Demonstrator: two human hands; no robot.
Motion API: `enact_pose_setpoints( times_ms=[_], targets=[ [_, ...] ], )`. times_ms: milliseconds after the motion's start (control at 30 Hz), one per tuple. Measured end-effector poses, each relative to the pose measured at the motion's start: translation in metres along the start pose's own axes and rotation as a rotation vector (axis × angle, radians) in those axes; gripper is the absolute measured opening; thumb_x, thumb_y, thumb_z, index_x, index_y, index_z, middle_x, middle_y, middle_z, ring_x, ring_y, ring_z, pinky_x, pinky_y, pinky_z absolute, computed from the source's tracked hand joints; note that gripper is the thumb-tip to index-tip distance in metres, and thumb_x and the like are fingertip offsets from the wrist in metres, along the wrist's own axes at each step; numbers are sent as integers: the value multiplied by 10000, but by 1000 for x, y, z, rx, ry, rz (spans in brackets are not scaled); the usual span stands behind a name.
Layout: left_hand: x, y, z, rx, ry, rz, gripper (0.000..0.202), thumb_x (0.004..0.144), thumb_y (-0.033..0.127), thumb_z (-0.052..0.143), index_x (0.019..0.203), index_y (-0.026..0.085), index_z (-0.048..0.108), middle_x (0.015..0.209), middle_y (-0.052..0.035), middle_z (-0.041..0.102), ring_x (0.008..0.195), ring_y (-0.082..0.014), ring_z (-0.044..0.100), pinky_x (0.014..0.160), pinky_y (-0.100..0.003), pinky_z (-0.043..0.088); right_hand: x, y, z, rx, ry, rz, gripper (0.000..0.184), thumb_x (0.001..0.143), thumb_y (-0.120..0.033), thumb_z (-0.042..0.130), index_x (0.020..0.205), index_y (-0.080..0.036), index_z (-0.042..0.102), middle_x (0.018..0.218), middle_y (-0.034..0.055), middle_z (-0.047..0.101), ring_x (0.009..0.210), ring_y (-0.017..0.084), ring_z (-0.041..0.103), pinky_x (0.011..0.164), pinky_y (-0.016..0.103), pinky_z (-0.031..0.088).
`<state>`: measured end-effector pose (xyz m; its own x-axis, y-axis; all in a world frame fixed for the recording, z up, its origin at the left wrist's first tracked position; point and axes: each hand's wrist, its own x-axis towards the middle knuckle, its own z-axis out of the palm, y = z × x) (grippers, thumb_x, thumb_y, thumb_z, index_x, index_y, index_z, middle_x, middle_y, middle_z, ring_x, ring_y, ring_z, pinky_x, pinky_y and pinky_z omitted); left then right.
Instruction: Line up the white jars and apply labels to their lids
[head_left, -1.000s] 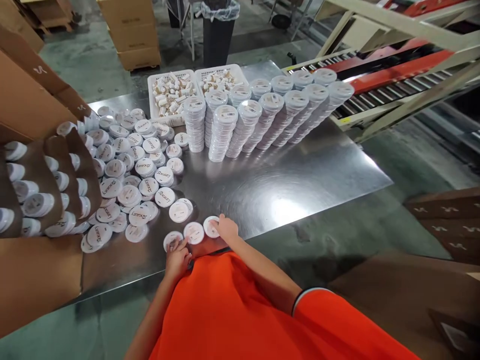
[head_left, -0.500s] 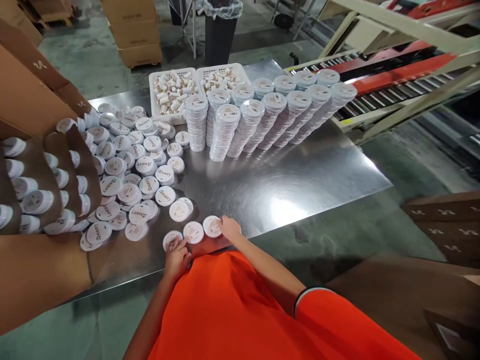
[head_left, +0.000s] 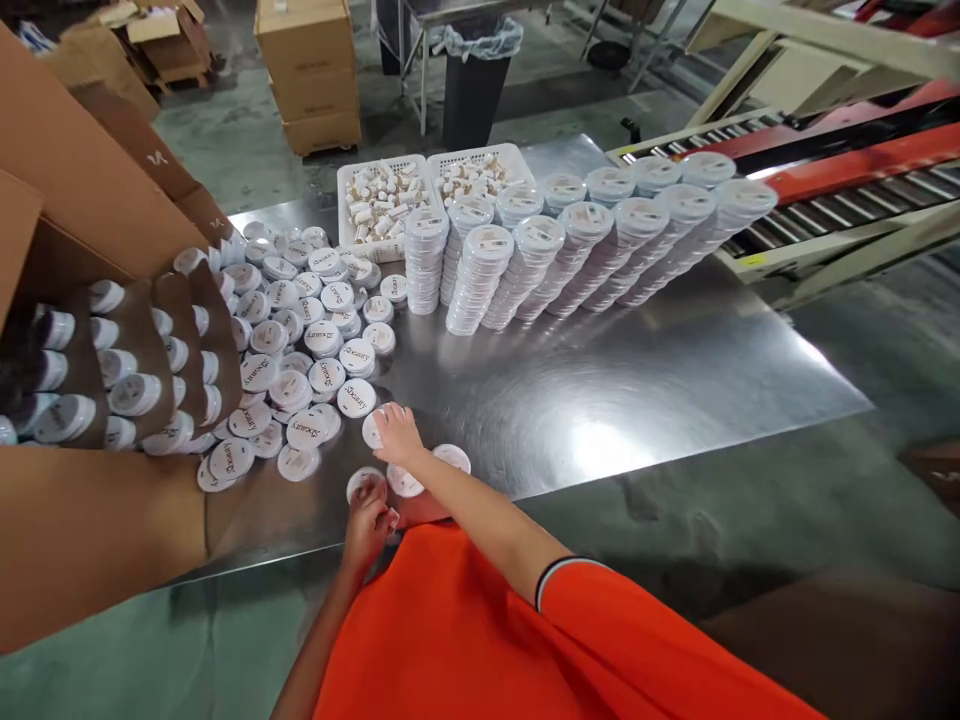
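At the near table edge, my left hand (head_left: 366,522) has its fingers curled at a flat round white container (head_left: 362,482). A small whitish piece shows at its fingers, too small to name. Reaching across to the left, my right hand (head_left: 399,436) is closed over another flat round white container (head_left: 370,431), partly covering it. Below my right forearm lie two more such containers, a middle one (head_left: 403,482) and a right one (head_left: 452,458). Left of my hands spreads a loose pile of the same round containers (head_left: 306,430), many printed "beauty".
An opened cardboard box (head_left: 97,540) with brown dividers holds more round containers at the left. Tall stacks of containers (head_left: 487,280) stand toward the back of the metal table (head_left: 675,370). Behind are two white baskets (head_left: 345,215) of small white-capped pieces. A roller conveyor (head_left: 847,200) runs at right.
My right hand has left the rightmost container of the front row and moved left and forward onto another container. My left hand stays by the row's left container. The view has shifted.
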<state>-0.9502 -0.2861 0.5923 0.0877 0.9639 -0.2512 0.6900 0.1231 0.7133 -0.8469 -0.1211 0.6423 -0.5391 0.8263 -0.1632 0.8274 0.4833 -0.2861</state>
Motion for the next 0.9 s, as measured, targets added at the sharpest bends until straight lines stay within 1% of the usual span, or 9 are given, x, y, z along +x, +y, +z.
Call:
enact_pose_setpoints(
  times_ms=[100,233,333,400,467,567,733,833,900],
  targets=[
    [1,-5,-1,-45,-14,-32,276,846,236,498,586,203,586,1450,-109,567,1458,-324,358,1165,-567,317,-8,28,-9,29,48,-17,681,739,-359,768,1320,-127,500,1362,181,548,1248,317,492,1059,451,391],
    [2,-9,3,-87,19,-81,270,831,273,516,575,207,571,1431,-126,582,1448,-333,367,1168,-571,306,-62,118,-28,104,160,121,734,738,-339,726,1384,-115,458,1443,185,488,1323,335,434,1103,439,369],
    [2,-11,7,-95,51,-70,286,834,262,511,555,213,550,1403,-108,609,1442,-334,376,1168,-587,297,-113,178,-27,111,69,155,742,744,-297,687,1408,-74,447,1422,210,506,1329,348,436,1108,455,375],
    [1,-12,8,-85,56,-61,297,840,254,505,549,214,549,1381,-108,626,1435,-343,384,1157,-604,306,-138,196,-16,113,-22,132,791,708,-253,688,1436,-85,429,1439,203,499,1343,350,430,1110,469,378],
    [1,-12,6,-66,54,-47,313,853,268,504,551,209,566,1370,-116,632,1427,-356,395,1142,-613,329,-151,198,-2,118,-84,115,841,693,-225,673,1478,-119,388,1492,186,452,1377,345,400,1119,481,369],
    [0,-10,3,-35,46,-16,349,878,290,492,555,197,586,1412,-126,597,1426,-360,397,1142,-610,339,-155,186,11,131,-100,106,867,718,-222,643,1524,-148,330,1554,174,376,1422,336,345,1134,483,347],
    [-1,-7,5,20,45,0,335,876,250,512,551,195,572,1400,-107,613,1448,-367,366,1140,-644,322,-152,177,0,121,-44,149,897,763,-364,685,1543,-144,301,1603,191,277,1463,362,269,1158,511,289],
    [-1,-6,8,36,48,9,315,862,211,529,550,196,573,1351,-112,648,1450,-371,365,1136,-665,315,-129,162,-12,110,27,207,802,821,-381,656,1519,-140,346,1575,195,330,1440,349,313,1160,491,291],
    [-1,-4,10,34,40,-1,304,857,212,533,557,194,581,1353,-116,645,1449,-378,363,1133,-664,321,-99,139,-14,95,17,172,705,848,-332,643,1482,-137,402,1558,192,360,1425,337,336,1154,477,299]
  ],
)
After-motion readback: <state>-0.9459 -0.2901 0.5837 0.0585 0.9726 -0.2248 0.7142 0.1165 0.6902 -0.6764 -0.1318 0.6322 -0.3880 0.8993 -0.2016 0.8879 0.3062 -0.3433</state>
